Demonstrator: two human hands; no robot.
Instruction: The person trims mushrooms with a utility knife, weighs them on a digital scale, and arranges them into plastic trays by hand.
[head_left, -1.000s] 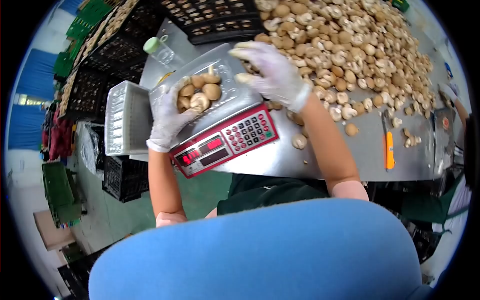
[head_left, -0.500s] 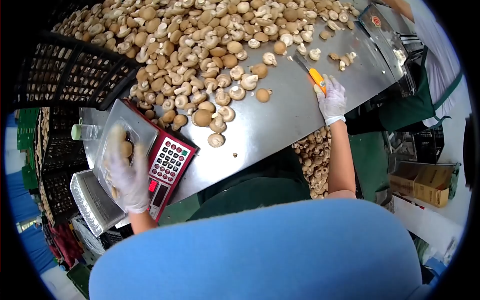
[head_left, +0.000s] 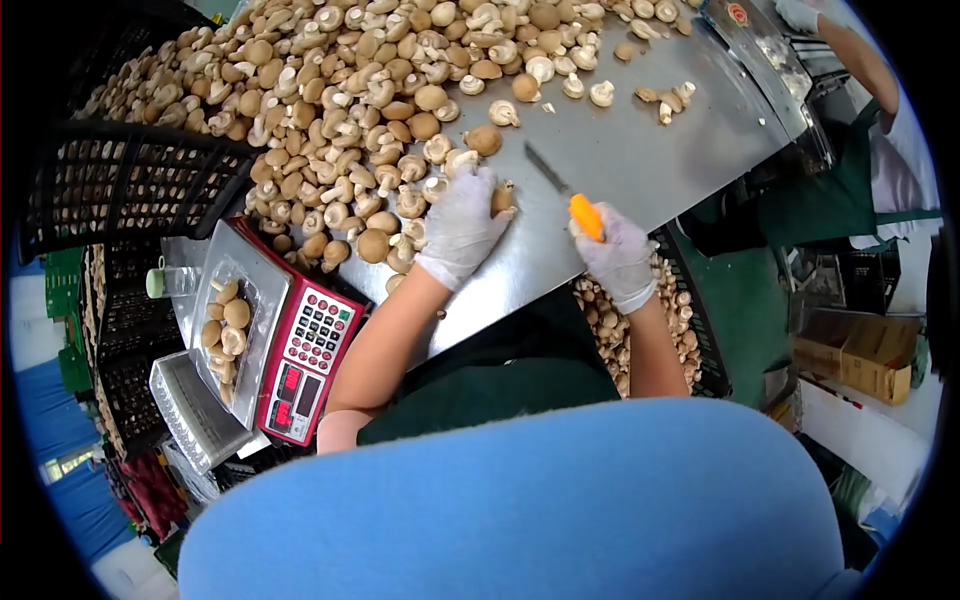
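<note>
My gloved left hand (head_left: 462, 228) is over the near edge of the mushroom pile, its fingers and thumb curled around a brown-capped mushroom (head_left: 503, 198). Another pale mushroom (head_left: 458, 162) lies by its fingertips. In my gloved right hand (head_left: 616, 258) is a knife (head_left: 587, 215) with an orange handle, its blade angled up and left above the metal table (head_left: 640, 170). To the left, a clear tray (head_left: 248, 290) holding several mushrooms sits on a red weighing scale (head_left: 312, 345) with lit red digits.
A large mushroom pile (head_left: 330, 90) covers the table's far left, beside a black crate (head_left: 130, 185). Stacked clear trays (head_left: 195, 410) and a capped bottle (head_left: 172, 281) stand near the scale. A crate of mushrooms (head_left: 690, 320) is below the table edge. A co-worker (head_left: 850, 180) stands at right.
My left hand has moved right from the tray on the scale to the mushrooms. The knife has come left and nearer to me in my right hand. The view has shifted slightly.
</note>
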